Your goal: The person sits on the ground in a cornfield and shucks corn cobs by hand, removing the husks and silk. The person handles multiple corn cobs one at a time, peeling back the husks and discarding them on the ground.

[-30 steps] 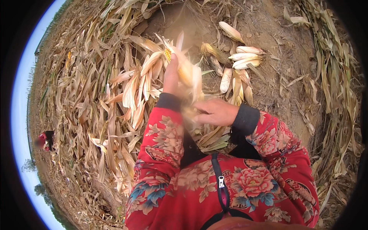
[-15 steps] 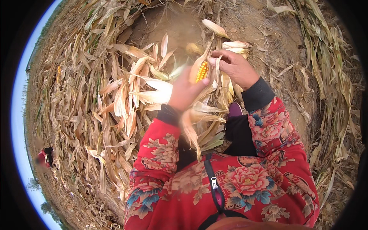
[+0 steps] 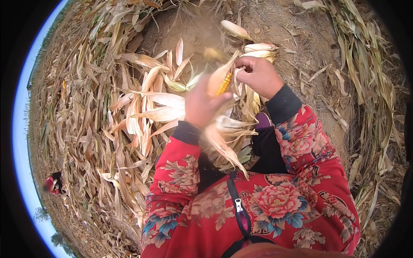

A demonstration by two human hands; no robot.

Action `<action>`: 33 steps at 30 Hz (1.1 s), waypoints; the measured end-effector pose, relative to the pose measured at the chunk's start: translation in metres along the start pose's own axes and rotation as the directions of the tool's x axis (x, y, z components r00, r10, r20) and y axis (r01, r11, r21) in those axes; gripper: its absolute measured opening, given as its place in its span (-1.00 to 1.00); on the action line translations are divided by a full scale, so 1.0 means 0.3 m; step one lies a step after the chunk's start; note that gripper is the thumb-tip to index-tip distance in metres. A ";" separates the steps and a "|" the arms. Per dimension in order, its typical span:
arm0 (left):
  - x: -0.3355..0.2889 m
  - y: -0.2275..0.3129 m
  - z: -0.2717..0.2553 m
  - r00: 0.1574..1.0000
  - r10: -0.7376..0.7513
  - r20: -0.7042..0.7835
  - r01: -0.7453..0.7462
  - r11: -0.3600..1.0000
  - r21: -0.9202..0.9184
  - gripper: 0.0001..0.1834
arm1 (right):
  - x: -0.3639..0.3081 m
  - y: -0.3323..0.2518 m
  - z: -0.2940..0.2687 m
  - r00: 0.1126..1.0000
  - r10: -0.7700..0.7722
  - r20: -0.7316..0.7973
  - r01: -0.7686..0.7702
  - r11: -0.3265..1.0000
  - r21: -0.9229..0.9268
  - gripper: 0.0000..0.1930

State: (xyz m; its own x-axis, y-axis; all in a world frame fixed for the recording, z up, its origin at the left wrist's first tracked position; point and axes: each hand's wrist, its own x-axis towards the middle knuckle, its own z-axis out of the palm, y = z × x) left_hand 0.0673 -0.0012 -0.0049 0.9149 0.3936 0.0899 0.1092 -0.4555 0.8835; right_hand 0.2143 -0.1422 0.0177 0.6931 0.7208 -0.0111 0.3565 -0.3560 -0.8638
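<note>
A partly husked ear of corn (image 3: 224, 83) is held in front of me, its yellow kernels showing in a gap between dry, pale husks. My left hand (image 3: 201, 103) is wrapped round its lower part, slightly blurred, with the thumb on the near side. At the ear's right side my right hand (image 3: 261, 77) is closed in a pinch on a strip of corn husk (image 3: 236, 78). Peeled husk leaves (image 3: 226, 146) hang down below the left hand toward my lap. The ear's lower end is hidden by the left hand.
Several unopened ears in husks (image 3: 260, 47) lie on bare soil beyond my hands. A pile of loose husks (image 3: 142, 107) spreads to the left. Dry stalks (image 3: 365, 64) lie along the right. My shoe (image 3: 262, 121) is below the ear. Another person (image 3: 53, 182) is far off at left.
My right hand has drawn slightly left and down along with the husk strip. The left hand has turned a little, less of the kernels shows, and the hanging husks have swung right.
</note>
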 end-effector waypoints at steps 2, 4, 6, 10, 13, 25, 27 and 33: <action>0.000 -0.021 0.007 0.999 -0.032 0.022 0.034 0.994 -0.100 -0.33 | 0.007 0.015 0.016 0.999 0.049 -0.010 -0.048 0.997 0.067 -0.71; 0.003 -0.057 0.014 0.988 -0.101 0.121 0.136 0.932 -0.335 -0.36 | 0.013 0.038 0.031 0.993 0.117 0.016 -0.118 0.961 0.252 -0.77; 0.008 -0.102 0.004 0.968 -0.136 0.212 0.225 0.846 -0.484 -0.34 | 0.022 0.052 0.049 0.979 0.176 0.105 -0.205 0.822 0.531 -0.85; 0.005 -0.138 0.011 0.972 -0.081 0.221 0.227 0.570 -0.790 -0.15 | 0.035 0.117 0.094 0.919 0.325 0.223 -0.386 0.625 0.678 -0.85; -0.012 -0.149 -0.014 0.956 -0.077 0.284 0.277 0.557 -0.783 -0.17 | 0.033 0.078 0.080 0.847 0.301 0.439 -0.512 0.688 0.515 -0.84; 0.010 -0.090 -0.041 0.958 -0.245 0.148 0.283 0.889 -0.360 -0.39 | -0.027 -0.072 -0.248 0.982 -0.176 0.072 0.167 0.979 0.117 -0.49; 0.021 -0.099 -0.040 0.963 -0.242 0.122 0.268 0.918 -0.291 -0.39 | -0.058 -0.078 -0.299 0.979 -0.111 0.169 0.053 0.948 0.315 -0.52; 0.027 -0.058 -0.008 0.972 -0.235 0.027 0.237 0.966 -0.103 -0.36 | 0.007 0.016 -0.122 0.999 -0.002 -0.032 0.011 0.964 0.264 -0.70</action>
State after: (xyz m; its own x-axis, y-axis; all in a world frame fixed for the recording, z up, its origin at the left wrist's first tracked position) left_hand 0.0720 0.0120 -0.0184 0.8735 0.4683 -0.1328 0.2822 -0.2650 0.9220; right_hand 0.2403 -0.1642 0.0321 0.7121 0.7020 0.0071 0.1857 -0.1787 -0.9662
